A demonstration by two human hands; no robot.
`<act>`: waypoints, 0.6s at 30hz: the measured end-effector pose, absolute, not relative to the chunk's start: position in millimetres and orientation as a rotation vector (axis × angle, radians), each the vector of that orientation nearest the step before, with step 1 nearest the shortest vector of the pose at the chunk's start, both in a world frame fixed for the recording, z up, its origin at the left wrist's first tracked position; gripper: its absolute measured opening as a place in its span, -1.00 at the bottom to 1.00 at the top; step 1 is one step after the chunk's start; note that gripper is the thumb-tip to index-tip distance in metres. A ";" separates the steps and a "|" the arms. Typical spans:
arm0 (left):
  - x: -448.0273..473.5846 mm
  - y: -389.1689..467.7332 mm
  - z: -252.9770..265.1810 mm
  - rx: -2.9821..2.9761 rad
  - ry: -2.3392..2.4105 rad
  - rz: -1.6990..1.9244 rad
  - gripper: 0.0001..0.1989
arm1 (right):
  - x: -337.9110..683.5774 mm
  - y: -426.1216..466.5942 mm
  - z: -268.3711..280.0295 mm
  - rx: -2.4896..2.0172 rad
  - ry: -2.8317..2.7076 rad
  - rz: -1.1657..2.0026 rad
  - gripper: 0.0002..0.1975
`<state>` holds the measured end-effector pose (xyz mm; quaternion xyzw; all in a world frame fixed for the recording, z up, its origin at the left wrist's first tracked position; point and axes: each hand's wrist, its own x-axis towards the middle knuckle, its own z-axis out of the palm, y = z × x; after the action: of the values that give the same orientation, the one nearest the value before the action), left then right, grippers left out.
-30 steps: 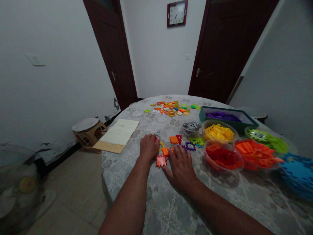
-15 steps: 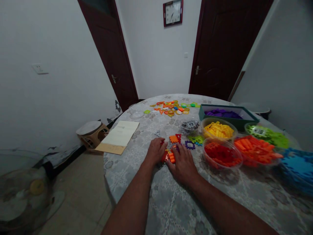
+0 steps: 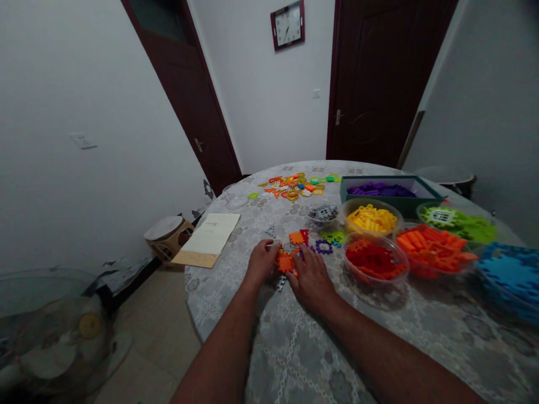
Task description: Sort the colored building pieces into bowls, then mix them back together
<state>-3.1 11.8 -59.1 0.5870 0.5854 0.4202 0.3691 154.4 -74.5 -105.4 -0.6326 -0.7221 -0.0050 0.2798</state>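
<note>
Flanking a toothed orange piece [image 3: 285, 262] at a cloth-covered table [image 3: 295, 353], a person's left hand [image 3: 261, 264] and right hand [image 3: 311, 275] meet over a small cluster of plastic shapes. The likeliest mishap appears to be a slip: the piece is small and its notched edge offers little to hold, so uneven pressure from the two sides could twist it or flick it loose. Crowding is a second risk, as the right hand's fingers reach over and beside neighboring shapes, and a sideways sweep could scatter the purple frame piece [image 3: 324, 247] just beyond them. A careless shift of the right forearm could also bump the tub [image 3: 407, 265] of red pieces [image 3: 374, 258] nearby. The orange piece lies in the gap between the hands, to the right of the left hand's bent fingertips and to the left of the right hand's thumb, with a gray piece [image 3: 281, 284] just on the wearer's side of it. The left hand is curled, thumb and fingers drawn near each other; the right is arched, palm down, fingers loosely spread. Whether either one grips the piece firmly or merely touches it cannot be told.
</note>
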 end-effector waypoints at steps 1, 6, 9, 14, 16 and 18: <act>-4.4 12.9 -58.7 1.545 1.508 1.033 -0.77 | 154.6 -74.9 -105.6 -1.689 -1.934 -0.005 -0.49; -6.7 19.0 -51.2 1.673 1.494 0.854 -0.83 | 155.5 -76.5 -104.3 -1.678 -1.934 0.034 -0.52; -7.7 19.4 -43.5 1.718 1.451 0.716 -0.77 | 155.8 -77.5 -103.6 -1.677 -1.933 0.043 -0.53; -10.4 13.6 -36.6 1.716 1.328 0.536 -0.66 | 156.4 -78.3 -104.4 -1.660 -1.927 0.043 -0.54; -10.7 10.3 -36.3 1.703 1.294 0.534 -0.67 | 157.0 -77.9 -104.9 -1.635 -1.925 0.058 -0.54; -9.6 6.5 -35.9 1.668 1.255 0.562 -0.69 | 157.8 -76.9 -105.9 -1.602 -1.926 0.074 -0.58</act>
<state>-9.6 6.5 -35.9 0.6810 0.5123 0.2292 0.4704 157.8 -76.9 -105.9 -0.6072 -0.7300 0.0282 0.3123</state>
